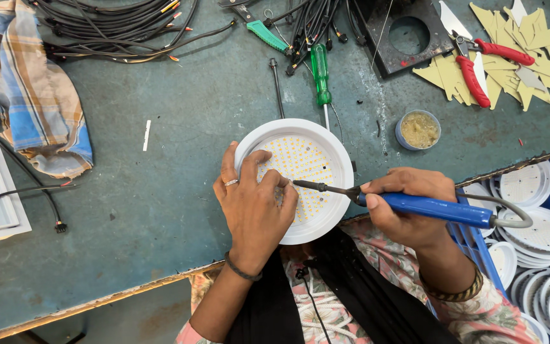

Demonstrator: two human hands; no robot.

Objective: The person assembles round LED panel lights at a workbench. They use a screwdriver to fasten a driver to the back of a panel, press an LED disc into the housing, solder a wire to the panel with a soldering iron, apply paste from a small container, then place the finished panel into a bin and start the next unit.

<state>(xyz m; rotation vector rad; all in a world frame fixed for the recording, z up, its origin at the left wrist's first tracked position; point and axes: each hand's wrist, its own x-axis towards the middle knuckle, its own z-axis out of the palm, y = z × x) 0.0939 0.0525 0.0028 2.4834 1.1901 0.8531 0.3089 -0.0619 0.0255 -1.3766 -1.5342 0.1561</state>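
L hand (254, 207) lies fingers curled & pressed down on round white plastic lamp housing w/ yellow LED board (316, 165), at near edge of worn green-grey metal bench (160, 191). R hand (405, 207) fist-wrapped round blue-handled soldering iron (415, 205); its dark tip meets the board just beside L fingertips. Beyond lamp: green-handled screwdriver (320, 73), small round tin of yellowish paste (419, 129), red-handled snips (479, 64) on yellow card cut-outs. Stacked white round housings (536, 236) at R in blue crate.
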